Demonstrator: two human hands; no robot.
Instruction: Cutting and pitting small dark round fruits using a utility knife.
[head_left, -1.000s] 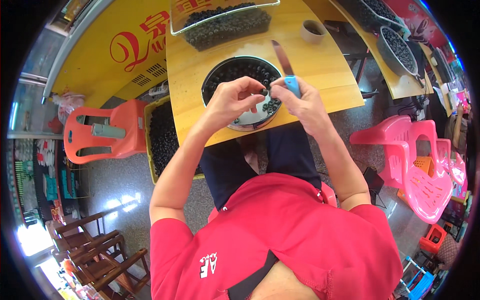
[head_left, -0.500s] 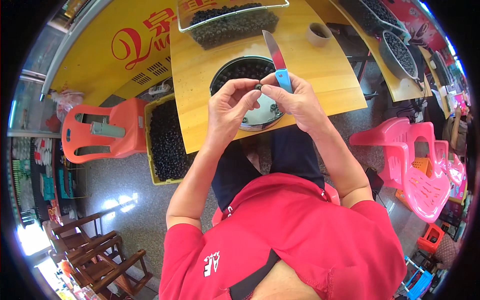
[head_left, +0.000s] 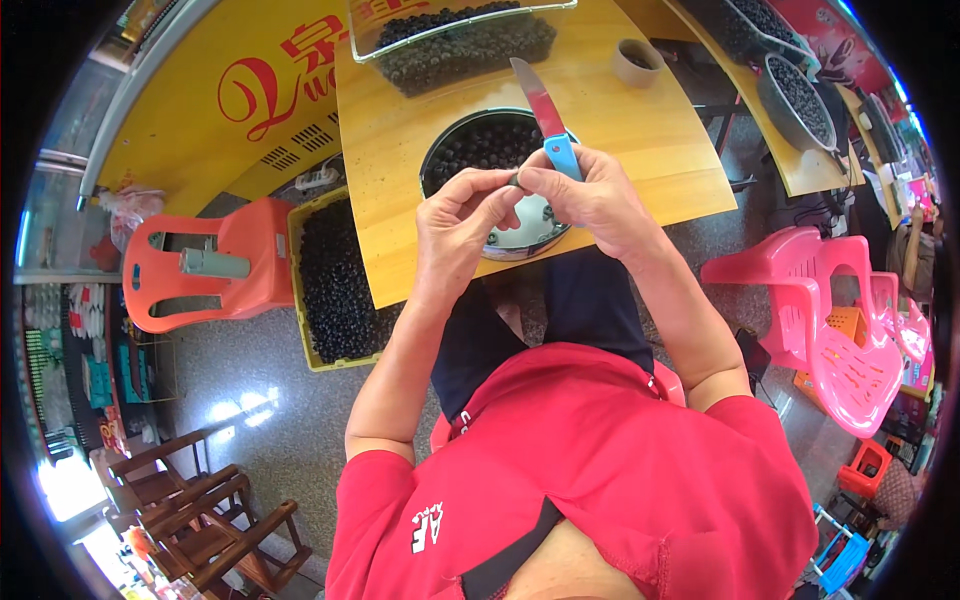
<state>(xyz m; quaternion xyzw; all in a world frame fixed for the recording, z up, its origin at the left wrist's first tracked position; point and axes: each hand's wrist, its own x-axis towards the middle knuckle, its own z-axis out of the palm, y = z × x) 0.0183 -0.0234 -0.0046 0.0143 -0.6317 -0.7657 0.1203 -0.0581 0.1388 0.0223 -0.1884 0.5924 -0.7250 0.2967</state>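
Over a round metal bowl (head_left: 535, 246), my two hands meet at a small dark round piece (head_left: 515, 181). My left hand (head_left: 452, 222) is closed, pinching it between thumb and fingertips. The right thumb presses on the piece from the other side. Tucked in my right hand (head_left: 598, 200) is a knife (head_left: 547, 112) by its light blue handle, its broad blade pointing up and away; some red shows on the blade. Many dark round pieces (head_left: 485, 143) fill the far part of the bowl, and a pale surface with a few pieces shows nearer me. Fingers partly hide the held piece.
On the wooden table (head_left: 400, 230) stand a clear bin (head_left: 465, 50) of dark pieces and a brown cup (head_left: 637, 62). A yellow crate (head_left: 297, 270) of them sits left, beside an orange chair (head_left: 272, 265). Pink chairs (head_left: 790, 290) stand right, below a side table holding a basin (head_left: 797, 105).
The knife blade has shifted slightly to the left with my right hand. The small piece stays between my fingers but shows less, and the view has moved a little.
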